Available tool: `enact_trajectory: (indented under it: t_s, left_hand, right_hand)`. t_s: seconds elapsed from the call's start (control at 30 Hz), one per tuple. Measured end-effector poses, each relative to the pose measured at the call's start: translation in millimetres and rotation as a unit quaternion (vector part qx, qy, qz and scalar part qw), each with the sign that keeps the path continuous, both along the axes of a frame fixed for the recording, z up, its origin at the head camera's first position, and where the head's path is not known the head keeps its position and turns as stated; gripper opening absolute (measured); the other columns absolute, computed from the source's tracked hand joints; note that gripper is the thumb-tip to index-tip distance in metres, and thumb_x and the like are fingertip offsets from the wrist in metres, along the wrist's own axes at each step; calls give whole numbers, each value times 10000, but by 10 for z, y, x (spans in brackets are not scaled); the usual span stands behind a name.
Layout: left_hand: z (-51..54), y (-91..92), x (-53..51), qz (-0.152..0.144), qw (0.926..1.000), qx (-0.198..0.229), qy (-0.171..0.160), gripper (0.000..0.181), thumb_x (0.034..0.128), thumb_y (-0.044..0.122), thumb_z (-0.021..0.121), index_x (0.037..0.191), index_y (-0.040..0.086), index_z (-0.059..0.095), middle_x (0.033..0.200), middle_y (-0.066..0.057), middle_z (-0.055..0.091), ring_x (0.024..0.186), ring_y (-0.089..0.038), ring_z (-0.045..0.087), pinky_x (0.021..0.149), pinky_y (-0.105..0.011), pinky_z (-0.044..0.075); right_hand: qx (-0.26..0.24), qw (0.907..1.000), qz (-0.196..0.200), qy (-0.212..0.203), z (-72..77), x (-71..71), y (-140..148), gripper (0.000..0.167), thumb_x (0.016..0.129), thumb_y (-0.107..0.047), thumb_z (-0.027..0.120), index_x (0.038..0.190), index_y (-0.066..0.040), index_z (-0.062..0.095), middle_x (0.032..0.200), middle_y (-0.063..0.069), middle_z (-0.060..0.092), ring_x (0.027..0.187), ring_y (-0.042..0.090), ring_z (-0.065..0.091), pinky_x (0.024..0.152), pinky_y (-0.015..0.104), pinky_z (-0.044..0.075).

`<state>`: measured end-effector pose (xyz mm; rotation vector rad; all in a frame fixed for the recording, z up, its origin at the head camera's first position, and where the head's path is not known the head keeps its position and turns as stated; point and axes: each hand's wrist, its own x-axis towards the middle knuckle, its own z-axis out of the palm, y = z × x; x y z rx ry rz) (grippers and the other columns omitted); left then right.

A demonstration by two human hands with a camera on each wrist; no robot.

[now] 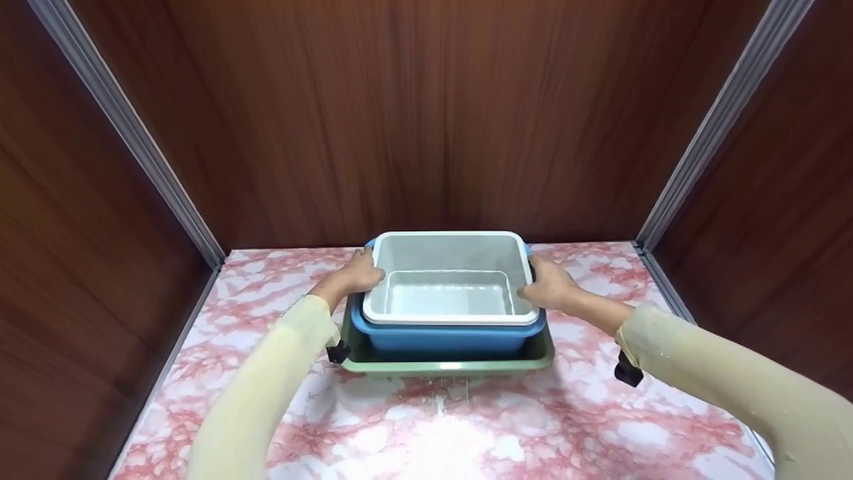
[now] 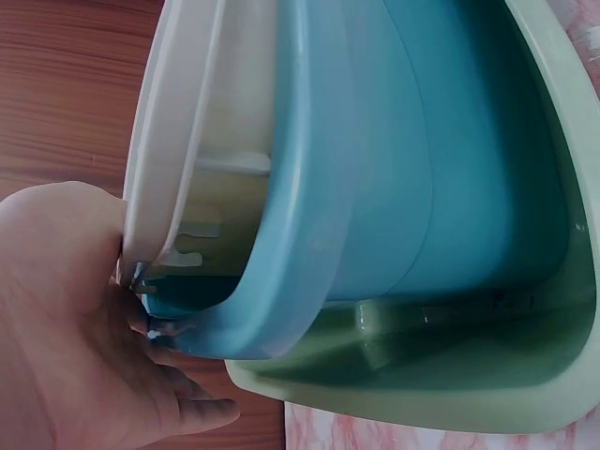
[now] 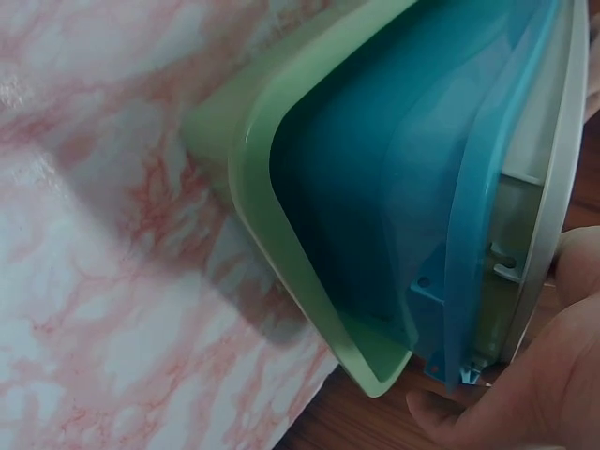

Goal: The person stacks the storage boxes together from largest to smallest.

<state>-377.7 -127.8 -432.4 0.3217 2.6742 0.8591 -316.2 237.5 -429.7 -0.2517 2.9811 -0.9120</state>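
Observation:
Three rectangular plastic basins sit nested: a light grey one with a white rim [image 1: 453,319] on top, a blue basin [image 1: 446,342] around its lower part, and a green basin [image 1: 453,366] outermost. My left hand [image 1: 360,272] grips the grey basin's left rim, thumb over the inside wall. On the opposite side, my right hand [image 1: 552,287] holds the right rim the same way. Both wrist views show the grey basin raised partly out of the blue basin [image 2: 375,159]. Left fingers reach below the rim beside the blue edge; right fingertips are partly hidden.
The basins stand on a pink-and-white marbled tabletop [image 1: 373,427], near the brown wood-grain back panel [image 1: 426,120]. Similar side panels with grey metal corner strips [image 1: 133,127] flank the table. A small black device [image 1: 628,370] hangs under the right wrist.

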Motion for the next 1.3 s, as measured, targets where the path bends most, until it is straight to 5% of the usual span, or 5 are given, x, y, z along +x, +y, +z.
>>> enact_trajectory:
  t_s: [0.9, 1.3]
  left_hand:
    - [-155, -30, 55, 146, 9997, -6, 217, 806, 952, 197, 475, 1511, -67, -42, 1541, -317, 133, 1410, -368, 201, 1143, -430, 179]
    - [-162, -42, 106, 391, 9987, 295, -162, 813, 973, 303, 435, 1546, 92, -101, 1577, -264, 36, 1438, -375, 95, 1130, -515, 167]
  right_hand:
    - [334, 9993, -124, 116, -114, 61, -60, 664, 820, -156, 719, 1361, 104, 434, 1285, 282, 507, 1107, 382, 548, 959, 528, 443]
    - [393, 9980, -1, 498, -126, 93, -36, 620, 804, -141, 715, 1302, 119, 453, 1179, 265, 559, 1032, 379, 587, 878, 517, 488]
